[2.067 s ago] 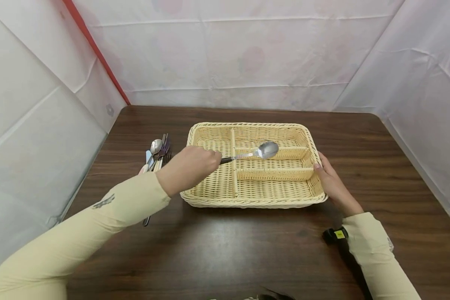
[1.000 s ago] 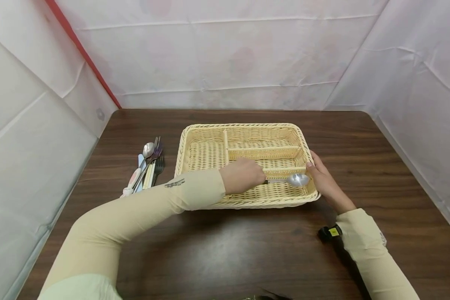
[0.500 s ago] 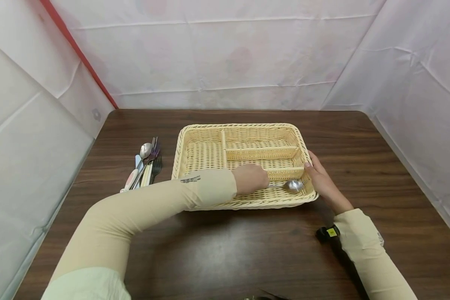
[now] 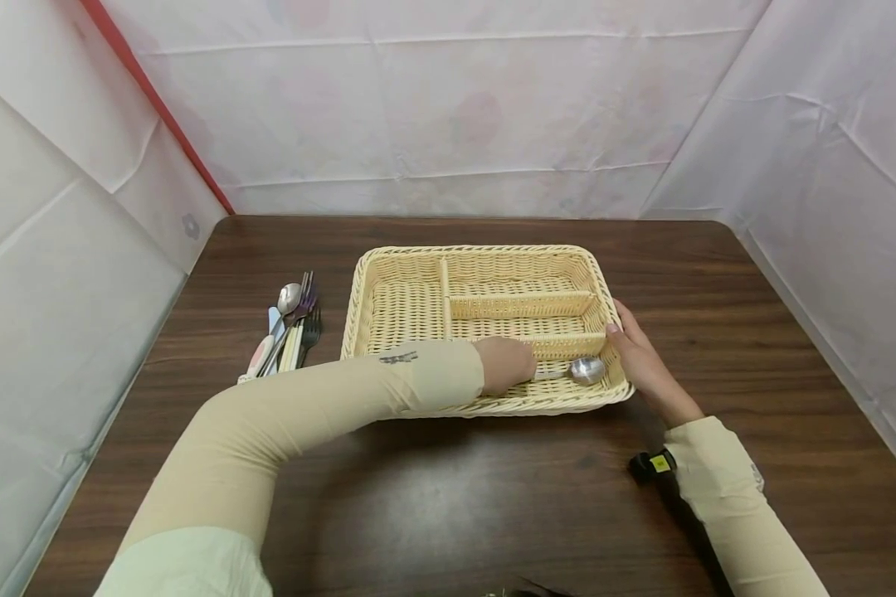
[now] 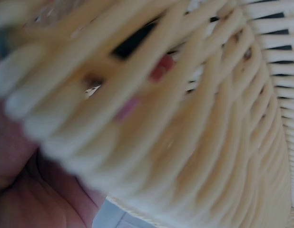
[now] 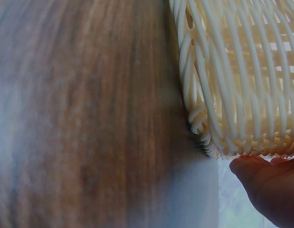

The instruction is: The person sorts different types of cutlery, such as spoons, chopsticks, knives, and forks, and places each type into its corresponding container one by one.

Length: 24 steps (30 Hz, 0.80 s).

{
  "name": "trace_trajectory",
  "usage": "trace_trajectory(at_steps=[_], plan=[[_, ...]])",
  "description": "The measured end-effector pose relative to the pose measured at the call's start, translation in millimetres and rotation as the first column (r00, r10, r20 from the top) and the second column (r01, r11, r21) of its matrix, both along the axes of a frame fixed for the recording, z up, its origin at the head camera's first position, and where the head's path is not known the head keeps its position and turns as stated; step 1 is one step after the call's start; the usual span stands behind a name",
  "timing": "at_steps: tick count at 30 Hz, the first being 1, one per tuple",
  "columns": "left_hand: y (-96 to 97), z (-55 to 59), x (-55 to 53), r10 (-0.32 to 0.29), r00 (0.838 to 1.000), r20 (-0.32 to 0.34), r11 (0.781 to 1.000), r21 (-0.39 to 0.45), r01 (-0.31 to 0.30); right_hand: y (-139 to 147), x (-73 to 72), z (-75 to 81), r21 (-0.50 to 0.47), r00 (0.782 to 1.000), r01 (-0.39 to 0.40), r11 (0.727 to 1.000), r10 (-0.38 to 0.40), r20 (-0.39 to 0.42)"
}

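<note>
you look to have one piece all but placed: the spoon [image 4: 586,370] lies in the near right compartment [image 4: 556,389] of the basket [image 4: 485,249], its bowl toward the right end. your left grip [image 4: 508,363] covers its other end with the fingers hidden, so i cannot tell whether it holds the spoon. no other cutlery shows in the basket, though your left arm [image 4: 328,398] hides part. what seems left is the pile of cutlery [image 4: 289,332] on the table [image 4: 418,497]. your right grip [image 4: 640,356] holds the basket's right end.
</note>
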<state>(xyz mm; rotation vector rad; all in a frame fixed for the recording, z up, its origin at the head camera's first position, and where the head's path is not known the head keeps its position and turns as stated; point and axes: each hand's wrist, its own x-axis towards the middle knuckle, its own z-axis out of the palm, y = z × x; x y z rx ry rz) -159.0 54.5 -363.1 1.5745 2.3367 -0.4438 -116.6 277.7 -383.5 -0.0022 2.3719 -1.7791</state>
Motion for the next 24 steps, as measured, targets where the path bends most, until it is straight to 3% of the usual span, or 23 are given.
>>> trace_trajectory(at_steps=[3,6,7,11,15,18,20,24], plan=[[2.2,-4.4,-1.7,0.010,1.000,0.008,1.000,-0.014,-0.010,0,-0.1,-0.5,-0.008,1.000,-0.004,1.000,0.004,-0.005],[-0.7,1.3,0.9,0.031,0.999,0.020,1.000,0.005,-0.031,0,-0.2,-1.1,-0.014,1.000,-0.001,1.000,0.001,-0.002],[-2.5,14.5,6.6,0.059,0.998,0.031,0.998,-0.033,-0.058,0,-0.2,-1.2,-0.014,1.000,0.000,1.000,0.000,0.000],[-12.5,28.5,9.1,0.097,0.992,0.077,0.995,0.009,-0.098,0,-0.1,-1.5,0.002,1.000,0.006,1.000,-0.006,0.003],[-28.7,48.5,10.3,0.110,0.986,0.124,0.981,0.145,-0.127,1,-0.8,-2.8,0.009,1.000,0.012,1.000,-0.012,-0.001],[-48.7,66.1,9.9,0.139,0.977,0.163,0.942,0.282,-0.181,0,-1.0,-2.7,0.002,1.000,0.011,1.000,-0.011,-0.005],[-66.0,76.3,8.7,0.176,0.968,0.178,0.904,0.361,-0.230,0,-0.9,-1.9,0.002,1.000,0.010,1.000,-0.010,-0.008],[-108.7,88.1,4.0,0.230,0.969,0.089,0.842,0.482,-0.244,-1,-0.3,-0.2,0.003,1.000,0.010,1.000,-0.010,-0.010]])
